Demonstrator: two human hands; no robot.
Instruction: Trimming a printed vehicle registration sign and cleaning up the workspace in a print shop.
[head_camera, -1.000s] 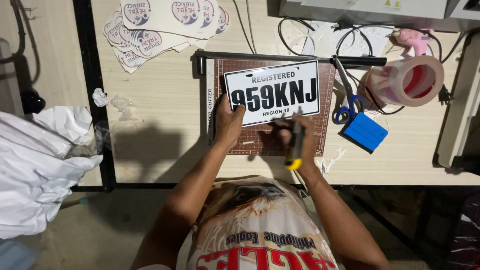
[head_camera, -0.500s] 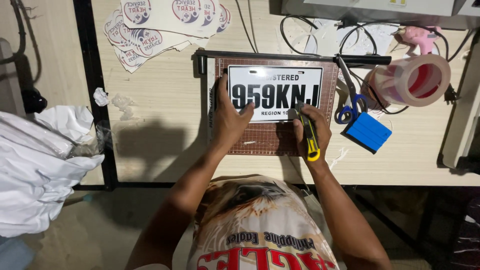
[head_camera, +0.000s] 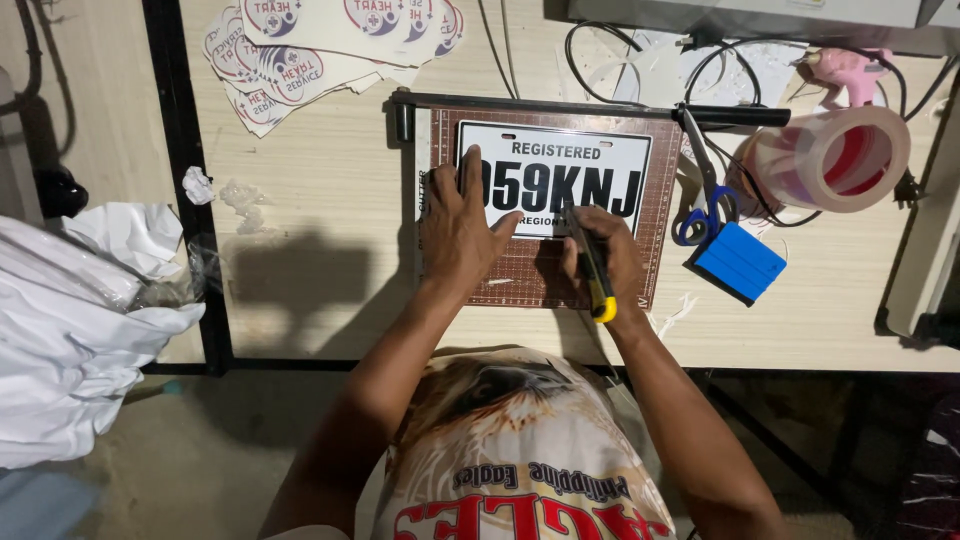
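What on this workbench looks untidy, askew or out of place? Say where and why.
Crumpled scraps lie loose on the table left of the cutting mat. The round stickers are fanned unevenly. The white plate under the left hand lies square.

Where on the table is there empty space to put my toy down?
The biggest bare patch of table lies left of the brown cutting mat, below the pile of round stickers. A smaller strip lies near the front edge, below the blue squeegee. It is crowded on the mat, where both hands work, and at the back right, around the scissors, tape roll and cables.
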